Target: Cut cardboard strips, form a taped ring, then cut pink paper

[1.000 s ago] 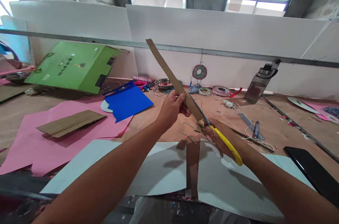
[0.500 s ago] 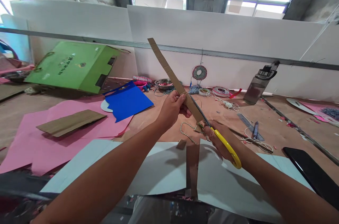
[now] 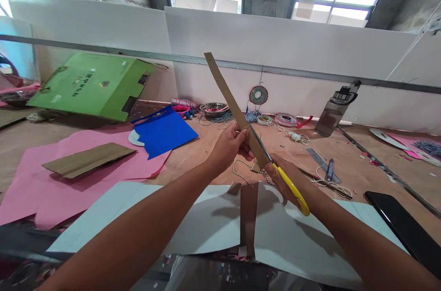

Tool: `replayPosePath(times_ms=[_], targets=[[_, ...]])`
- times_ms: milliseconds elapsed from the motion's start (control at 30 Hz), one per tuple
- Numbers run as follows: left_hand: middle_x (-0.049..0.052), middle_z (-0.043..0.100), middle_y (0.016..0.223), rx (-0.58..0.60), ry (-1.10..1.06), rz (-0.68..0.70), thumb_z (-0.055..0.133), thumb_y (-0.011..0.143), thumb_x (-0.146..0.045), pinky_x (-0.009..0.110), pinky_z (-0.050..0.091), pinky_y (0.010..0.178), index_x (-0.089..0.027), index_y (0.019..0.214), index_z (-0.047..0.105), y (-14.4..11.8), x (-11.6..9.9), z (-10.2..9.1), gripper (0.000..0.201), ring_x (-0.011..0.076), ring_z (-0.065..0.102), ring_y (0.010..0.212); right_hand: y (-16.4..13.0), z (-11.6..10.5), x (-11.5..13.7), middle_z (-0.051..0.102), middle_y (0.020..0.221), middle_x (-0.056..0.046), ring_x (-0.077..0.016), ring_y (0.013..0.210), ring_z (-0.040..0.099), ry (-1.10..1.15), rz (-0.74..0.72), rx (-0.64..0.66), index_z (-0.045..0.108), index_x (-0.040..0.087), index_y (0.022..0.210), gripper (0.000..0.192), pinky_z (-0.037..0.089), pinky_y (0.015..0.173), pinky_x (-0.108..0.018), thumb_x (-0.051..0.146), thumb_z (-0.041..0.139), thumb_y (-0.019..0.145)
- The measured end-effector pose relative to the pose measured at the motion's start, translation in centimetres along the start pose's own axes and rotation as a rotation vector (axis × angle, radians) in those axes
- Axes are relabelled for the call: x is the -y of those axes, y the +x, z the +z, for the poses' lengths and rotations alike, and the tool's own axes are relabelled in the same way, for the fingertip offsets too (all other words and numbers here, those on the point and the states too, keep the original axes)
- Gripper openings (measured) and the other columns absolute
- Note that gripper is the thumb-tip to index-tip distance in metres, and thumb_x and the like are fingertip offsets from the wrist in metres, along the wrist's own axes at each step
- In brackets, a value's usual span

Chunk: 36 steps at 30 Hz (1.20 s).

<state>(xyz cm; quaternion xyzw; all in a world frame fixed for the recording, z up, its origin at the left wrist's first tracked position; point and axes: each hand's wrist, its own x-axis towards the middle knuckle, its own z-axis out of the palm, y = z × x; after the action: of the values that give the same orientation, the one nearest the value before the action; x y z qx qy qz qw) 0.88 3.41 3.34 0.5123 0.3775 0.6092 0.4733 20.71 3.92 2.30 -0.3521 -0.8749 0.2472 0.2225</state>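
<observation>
Head view: cardboard strip [image 3: 230,93] is held slanting above the desk [image 3: 193,162], pinched mid-length by left hand [image 3: 230,146]; right hand [image 3: 287,181] is closed on yellow-handled scissors [image 3: 280,175], blades at strip's lower edge. Strip is judged light, fairly stiff, bendable; best held near the cut

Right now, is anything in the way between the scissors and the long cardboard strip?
Nothing visible is. The right hand holds the yellow-handled scissors, and their blades already lie along the cardboard strip, which the left hand pinches partway up its length, in the air above the table.
</observation>
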Motion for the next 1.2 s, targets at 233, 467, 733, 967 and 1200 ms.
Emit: replayPosePath(times_ms=[233,467,733,967,1200], targets=[[-0.002,0.063,0.061,0.018,-0.008,0.013,0.058,0.085,-0.039,0.024,0.051,0.039,-0.021,0.09,0.039,-0.3,0.2,0.5,0.027,0.0147,0.061,0.042,0.0,0.2,-0.4,0.064,0.088,-0.006,-0.0186,0.071,0.054,0.019,0.032,0.019,0.054,0.018,0.099,0.051,0.041,0.064,-0.031,0.061,0.027,0.094],[-0.001,0.065,0.062,0.03,-0.011,0.007,0.058,0.085,-0.04,0.023,0.049,0.038,-0.021,0.091,0.038,-0.4,0.0,0.5,0.028,0.0148,0.061,0.041,-0.1,0.5,-0.1,0.063,0.085,-0.006,-0.0178,0.072,0.053,0.037,0.039,-0.029,0.056,0.018,0.094,0.055,0.04,0.064,-0.03,0.065,0.027,0.093],[-0.002,0.064,0.061,0.037,-0.022,0.012,0.06,0.084,-0.042,0.023,0.051,0.04,-0.021,0.09,0.039,-0.6,0.0,0.5,0.031,0.0147,0.061,0.043,-0.5,0.8,0.4,0.055,0.068,-0.003,-0.0154,0.06,0.047,0.076,0.073,-0.056,0.058,0.018,0.092,0.058,0.037,0.053,-0.028,0.067,0.027,0.092],[-0.001,0.064,0.061,0.039,-0.046,-0.016,0.062,0.082,-0.046,0.022,0.05,0.039,-0.02,0.087,0.043,-0.4,-0.2,0.0,0.033,0.0151,0.062,0.044,-0.6,0.9,0.7,0.052,0.064,-0.001,-0.0146,0.056,0.046,0.043,0.06,-0.063,0.058,0.019,0.086,0.055,0.036,0.051,-0.027,0.064,0.028,0.093],[-0.001,0.063,0.061,-0.11,-0.044,0.025,0.063,0.083,-0.043,0.019,0.046,0.037,-0.018,0.084,0.045,0.5,-0.4,-1.3,0.03,0.011,0.058,0.04,-0.7,1.1,0.8,0.051,0.055,0.001,-0.0154,0.05,0.05,0.126,0.092,-0.032,0.057,0.02,0.09,0.048,0.036,0.046,-0.026,0.064,0.037,0.09]])
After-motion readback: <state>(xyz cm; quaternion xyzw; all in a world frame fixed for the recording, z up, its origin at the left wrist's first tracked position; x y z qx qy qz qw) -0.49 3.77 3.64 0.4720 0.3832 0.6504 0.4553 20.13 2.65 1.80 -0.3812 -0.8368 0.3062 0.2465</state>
